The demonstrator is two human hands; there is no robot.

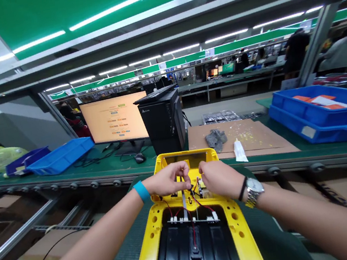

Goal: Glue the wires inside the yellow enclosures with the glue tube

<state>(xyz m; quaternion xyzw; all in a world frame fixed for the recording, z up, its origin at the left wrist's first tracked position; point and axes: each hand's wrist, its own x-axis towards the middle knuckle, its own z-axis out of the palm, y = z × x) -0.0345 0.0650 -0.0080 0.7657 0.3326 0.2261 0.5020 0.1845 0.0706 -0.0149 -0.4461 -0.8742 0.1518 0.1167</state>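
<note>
A yellow plastic housing (148, 242) lies opened out in front of me, with a black ribbed panel (179, 259) in its near half. Thin red and black wires and a flat grey ribbon cable (184, 206) cross from a connector board (194, 220) to the upper yellow part (158, 165). Over the left of that upper part is my left hand (169, 179), thumb and fingers bent together in a pinch close to the cables. Opposite it, my right hand (221, 178) is curled closed beside the wires. Whatever either hand's fingertips hold is too small or hidden to make out.
Behind the housing stand a black computer tower (163, 123), a lit monitor (116, 117) and a mouse (140, 158). Blue trays (330, 122) are on the right, another blue tray (60, 156) left. A white tube (239, 151) and grey cloth (216, 140) lie on cardboard (262, 136).
</note>
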